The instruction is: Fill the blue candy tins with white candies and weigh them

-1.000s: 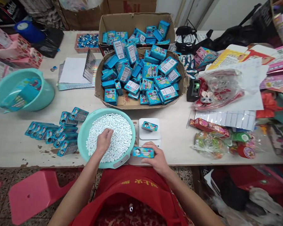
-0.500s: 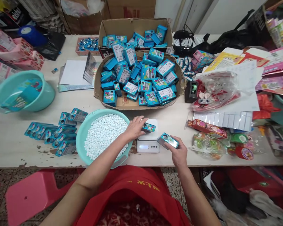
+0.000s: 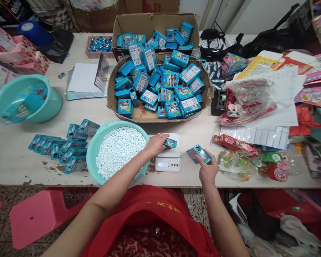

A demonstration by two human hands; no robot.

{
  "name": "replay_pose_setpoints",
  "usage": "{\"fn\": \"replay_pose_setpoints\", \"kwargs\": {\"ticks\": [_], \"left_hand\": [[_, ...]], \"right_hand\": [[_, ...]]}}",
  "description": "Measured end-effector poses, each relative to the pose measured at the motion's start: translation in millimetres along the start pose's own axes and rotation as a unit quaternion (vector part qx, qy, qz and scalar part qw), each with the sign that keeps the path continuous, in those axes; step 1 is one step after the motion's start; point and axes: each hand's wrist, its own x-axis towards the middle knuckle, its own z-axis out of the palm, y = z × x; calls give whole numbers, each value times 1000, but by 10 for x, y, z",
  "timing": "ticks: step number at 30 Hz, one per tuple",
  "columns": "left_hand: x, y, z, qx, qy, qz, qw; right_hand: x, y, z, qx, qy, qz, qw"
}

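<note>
My left hand (image 3: 155, 144) reaches over a small white scale (image 3: 168, 159), its fingers closed at the end of a small blue box (image 3: 170, 143) lying on the scale's platform. My right hand (image 3: 207, 168) holds a second small blue box (image 3: 199, 154) just above the table, right of the scale. A teal bowl (image 3: 95, 152) full of white candy pellets (image 3: 119, 150) sits left of the scale, under my left forearm.
A cardboard tray (image 3: 111, 101) heaped with blue boxes stands behind the scale, a second carton (image 3: 155, 22) behind it. Flat blue boxes (image 3: 64, 150) lie at left, near another teal bowl (image 3: 48, 109). Wrapped sweets and packaging (image 3: 246, 150) crowd the right side.
My left hand left the pellets and moved right to the box on the scale. My right hand carried its box from the table's front edge out to the right of the scale.
</note>
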Motion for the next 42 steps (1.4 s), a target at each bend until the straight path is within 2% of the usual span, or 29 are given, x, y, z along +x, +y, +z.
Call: {"fn": "replay_pose_setpoints", "kwargs": {"ticks": [2, 5, 7, 9, 10, 11, 13, 15, 16, 19, 20, 21, 24, 27, 31, 35, 39, 42], "left_hand": [[13, -7, 15, 3, 4, -12, 1000], [-33, 12, -37, -22, 22, -10, 999], [-116, 60, -102, -67, 40, -6, 997], [-236, 131, -157, -134, 60, -4, 989], [-305, 169, -172, -174, 71, -6, 982], [-378, 206, -178, -216, 79, -10, 973], [-522, 266, -170, -308, 91, -32, 947], [-647, 302, -166, -423, 115, -70, 896], [-698, 312, -178, -491, 139, -90, 855], [-787, 304, -288, -681, 222, -127, 686], [-795, 286, -339, -718, 243, -136, 638], [-795, 259, -386, -741, 258, -150, 601], [-769, 131, -454, -769, 289, -217, 527], [-754, -20, -395, -792, 308, -242, 467], [-797, -160, -289, -810, 305, -250, 434], [-841, -196, -299, -830, 284, -239, 416], [-839, -148, -387, -814, 315, -213, 440], [-853, -150, -467, -815, 287, -180, 470]], "right_hand": [[81, 150, 1, -3, 42, 7, 999], [119, 260, -54, -14, 54, 2, 998], [59, 189, -103, -61, 65, -45, 995], [-58, 10, -106, -134, 69, -133, 980], [-127, -105, -77, -161, 50, -176, 970], [-196, -228, -24, -169, 3, -204, 964], [-320, -475, 135, -137, -155, -202, 957], [-417, -706, 319, -102, -292, -173, 935], [-457, -812, 402, -93, -331, -168, 924], [-556, -1076, 586, -100, -363, -207, 903], [-582, -1137, 630, -109, -367, -225, 896], [-605, -1181, 671, -119, -374, -239, 888], [-653, -1216, 786, -154, -396, -252, 869], [-679, -1177, 870, -181, -406, -240, 863], [-687, -1133, 912, -190, -429, -180, 865], [-674, -1089, 930, -155, -435, -109, 880], [-677, -967, 918, -67, -467, -29, 881], [-666, -801, 850, 8, -473, 20, 881]]}}
